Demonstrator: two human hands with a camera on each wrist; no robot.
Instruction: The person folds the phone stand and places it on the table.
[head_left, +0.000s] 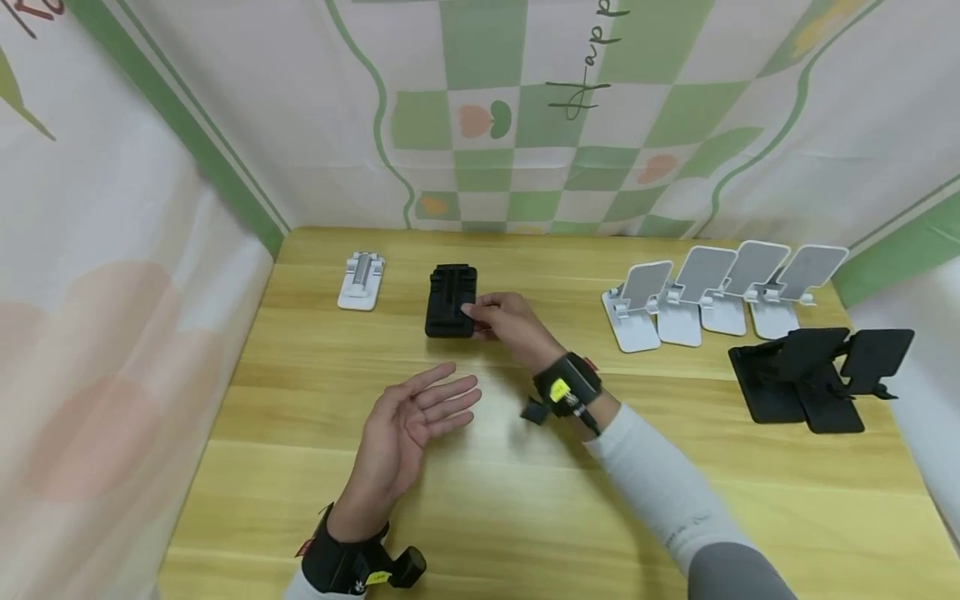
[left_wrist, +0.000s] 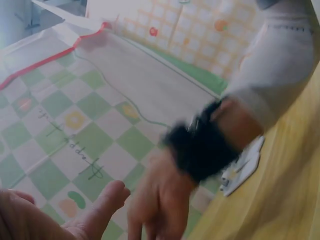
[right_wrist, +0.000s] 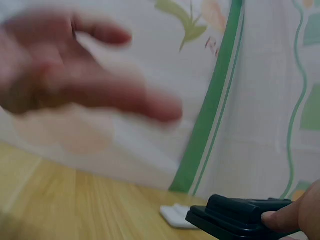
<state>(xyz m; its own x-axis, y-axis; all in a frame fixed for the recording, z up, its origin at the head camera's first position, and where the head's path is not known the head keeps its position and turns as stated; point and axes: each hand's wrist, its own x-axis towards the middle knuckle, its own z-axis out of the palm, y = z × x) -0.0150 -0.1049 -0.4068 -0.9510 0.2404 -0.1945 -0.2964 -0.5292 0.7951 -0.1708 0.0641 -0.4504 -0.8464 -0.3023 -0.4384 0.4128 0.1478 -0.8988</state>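
Observation:
A folded black phone stand is near the back of the wooden table. My right hand pinches its right edge, thumb on top. In the right wrist view the same folded black stand appears slightly tilted at the lower right, under the thumb. My left hand is held nearer the front, palm turned up and fingers extended, touching nothing. It shows blurred in the right wrist view. To the left of the black stand lies a folded white phone stand.
Several unfolded white phone stands stand in a row at the back right. Two unfolded black stands are in front of them, near the table's right edge. Printed cloth hangs behind the wooden table and along its sides.

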